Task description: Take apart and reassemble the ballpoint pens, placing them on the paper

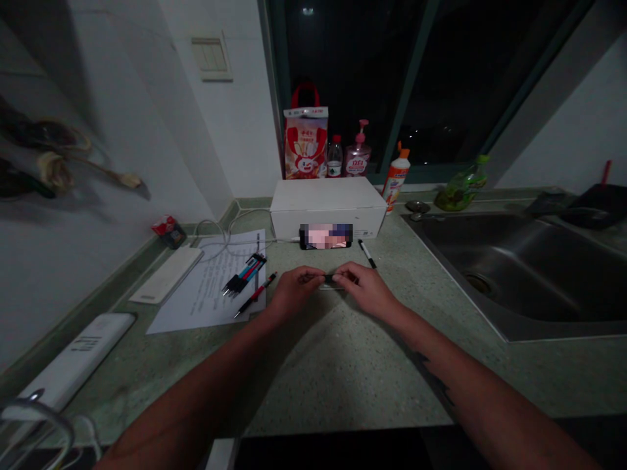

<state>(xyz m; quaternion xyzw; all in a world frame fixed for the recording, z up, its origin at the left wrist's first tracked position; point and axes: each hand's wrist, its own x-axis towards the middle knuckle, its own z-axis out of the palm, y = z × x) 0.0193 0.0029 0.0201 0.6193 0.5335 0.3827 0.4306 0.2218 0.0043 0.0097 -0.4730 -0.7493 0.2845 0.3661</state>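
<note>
My left hand point(300, 287) and my right hand point(362, 287) meet over the counter, fingertips pinched on opposite ends of a small dark piece point(328, 279). It is too small and dim to name, and fingers cover its ends. A thin pale edge shows just beneath it. Behind the hands a phone point(326, 237) with a lit screen leans on a white box point(326, 196). To the right of it lies a black-and-white pen point(367, 253). Left of my hands, a red-and-black pen point(255, 295) and a bunch of several pens point(245, 274) rest on a printed sheet point(196, 294).
A white flat block point(166, 274) and a power strip point(83, 359) lie left, with cables near. A steel sink point(539, 274) is sunk in at right. Along the window stand a red bag point(306, 143), a pump bottle point(358, 156) and an orange-capped bottle point(396, 177).
</note>
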